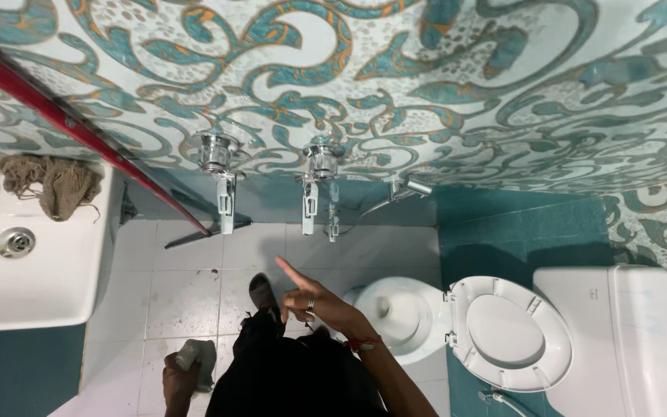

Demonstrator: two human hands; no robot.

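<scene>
My right hand (316,303) is raised over the white floor tiles (183,297), just left of the toilet bowl (397,313). Its index finger points up-left toward the wall taps while the other fingers curl; it holds nothing. A ring sits on one finger and a red thread circles the wrist. My left hand (177,380) is low at the bottom edge, closed around a small grey-green cloth-like object (191,354). My dark-clothed leg and a black sandal (262,292) stand between the two hands.
The toilet seat and lid (507,332) are raised against the white tank (631,344). Two chrome taps (221,158) (322,164) stick out of the patterned teal wall. A white sink (28,266) with a brown rag (52,184) stands at left. A red pole (55,116) crosses diagonally.
</scene>
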